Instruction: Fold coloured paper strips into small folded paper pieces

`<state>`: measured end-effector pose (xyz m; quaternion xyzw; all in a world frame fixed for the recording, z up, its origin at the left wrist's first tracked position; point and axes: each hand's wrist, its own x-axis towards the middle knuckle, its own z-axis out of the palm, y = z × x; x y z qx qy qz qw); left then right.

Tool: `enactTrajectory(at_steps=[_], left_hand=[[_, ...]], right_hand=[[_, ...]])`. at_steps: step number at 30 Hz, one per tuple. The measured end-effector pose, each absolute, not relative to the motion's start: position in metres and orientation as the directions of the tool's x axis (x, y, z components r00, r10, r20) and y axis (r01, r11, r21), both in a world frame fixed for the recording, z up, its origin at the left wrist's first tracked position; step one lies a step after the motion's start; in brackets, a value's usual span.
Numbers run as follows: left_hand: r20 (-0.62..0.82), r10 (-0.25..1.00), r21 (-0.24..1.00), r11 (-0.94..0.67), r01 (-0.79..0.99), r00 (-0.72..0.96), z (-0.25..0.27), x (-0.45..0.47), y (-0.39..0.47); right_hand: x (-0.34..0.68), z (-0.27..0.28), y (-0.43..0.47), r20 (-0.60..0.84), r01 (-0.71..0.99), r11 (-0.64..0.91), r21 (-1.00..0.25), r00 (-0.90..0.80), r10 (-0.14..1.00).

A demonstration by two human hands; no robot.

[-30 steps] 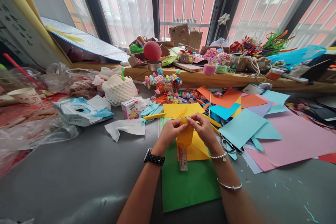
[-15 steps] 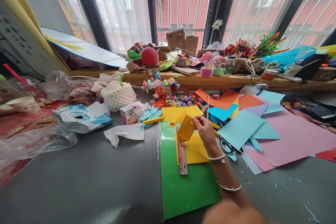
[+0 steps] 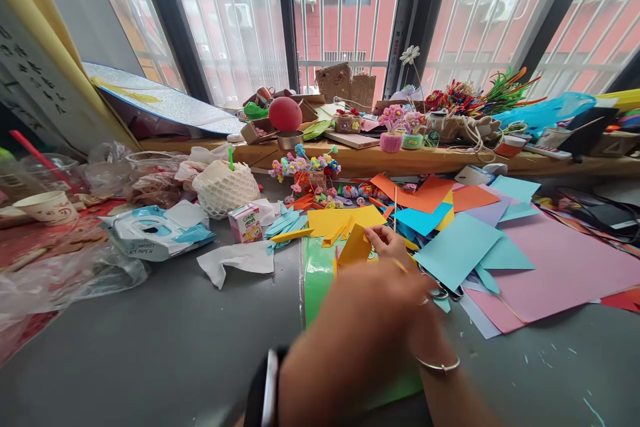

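My right hand [image 3: 389, 245] pinches the edge of a folded piece of yellow paper [image 3: 354, 244] above the green mat [image 3: 314, 280]. Across the right wrist, nearer to the camera, lies my left hand [image 3: 367, 310], with a watch on its wrist. Motion smears the left hand, and its fingers cannot be made out. It covers most of the mat. Behind the folded piece is a yellow sheet [image 3: 345, 219] with yellow scraps. Scissors [image 3: 445, 292] lie right of the hands, partly under light blue paper [image 3: 457, 247].
Orange paper [image 3: 425, 192] and a large pink sheet [image 3: 565, 267] spread to the right. On the left are a wet-wipe pack [image 3: 155, 233], a white tissue [image 3: 237, 260], a small box [image 3: 246, 223] and a foam-netted fruit [image 3: 225, 187]. Crafts line the wooden sill [image 3: 350, 159].
My left hand has come into view from below and now crosses in front of the right wrist, hiding the ruler and much of the mat. My right hand still holds the folded yellow paper.
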<state>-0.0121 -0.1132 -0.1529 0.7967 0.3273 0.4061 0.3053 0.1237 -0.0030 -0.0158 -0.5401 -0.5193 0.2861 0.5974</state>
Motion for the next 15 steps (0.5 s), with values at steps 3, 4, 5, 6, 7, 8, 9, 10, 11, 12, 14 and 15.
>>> enactTrajectory(at_steps=[3, 4, 5, 6, 7, 8, 9, 10, 11, 12, 14, 15], left_hand=[[0.447, 0.867, 0.808, -0.498, 0.316, 0.223, -0.018, -0.014, -0.011], [0.449, 0.885, 0.827, -0.463, 0.319, 0.122, 0.007, -0.014, 0.008], [0.417, 0.905, 0.855, -0.423, 0.300, 0.086, 0.022, -0.015, 0.020], [0.342, 0.932, 0.896, -0.361, 0.259, 0.118, 0.028, -0.015, 0.026], [0.251, 0.951, 0.932, -0.288, 0.222, 0.180, 0.027, -0.014, 0.027], [0.182, 0.951, 0.949, -0.236, 0.210, 0.248, 0.022, -0.013, 0.025], [0.145, 0.941, 0.949, -0.220, 0.228, 0.306, 0.014, -0.012, 0.022], [0.136, 0.931, 0.938, -0.231, 0.257, 0.339, 0.007, -0.011, 0.018], [0.134, 0.931, 0.936, -0.231, 0.265, 0.339, 0.000, -0.009, 0.016], [0.131, 0.933, 0.936, -0.228, 0.268, 0.335, -0.005, -0.008, 0.014], [0.107, 0.938, 0.949, -0.195, 0.248, 0.331, -0.009, -0.008, 0.013], [0.094, 0.938, 0.957, -0.177, 0.229, 0.333, -0.009, -0.009, 0.014]], right_hand=[[0.123, -0.016, -0.003, 0.317, 0.242, 0.253, -0.937, 0.285, 0.905], [0.122, -0.016, -0.002, 0.316, 0.249, 0.249, -0.936, 0.281, 0.906], [0.122, -0.016, -0.002, 0.317, 0.256, 0.247, -0.934, 0.281, 0.906], [0.121, -0.016, -0.001, 0.325, 0.263, 0.252, -0.931, 0.284, 0.902], [0.121, -0.016, -0.001, 0.335, 0.270, 0.259, -0.927, 0.288, 0.897], [0.121, -0.015, -0.001, 0.341, 0.276, 0.263, -0.925, 0.293, 0.893], [0.121, -0.015, -0.002, 0.345, 0.280, 0.264, -0.923, 0.297, 0.890], [0.120, -0.014, -0.002, 0.348, 0.284, 0.265, -0.921, 0.299, 0.889], [0.120, -0.014, -0.003, 0.351, 0.288, 0.268, -0.919, 0.294, 0.889], [0.120, -0.013, -0.003, 0.356, 0.290, 0.274, -0.917, 0.284, 0.890], [0.119, -0.012, -0.005, 0.364, 0.288, 0.291, -0.913, 0.246, 0.898], [0.119, -0.011, -0.005, 0.365, 0.282, 0.299, -0.912, 0.222, 0.904]])
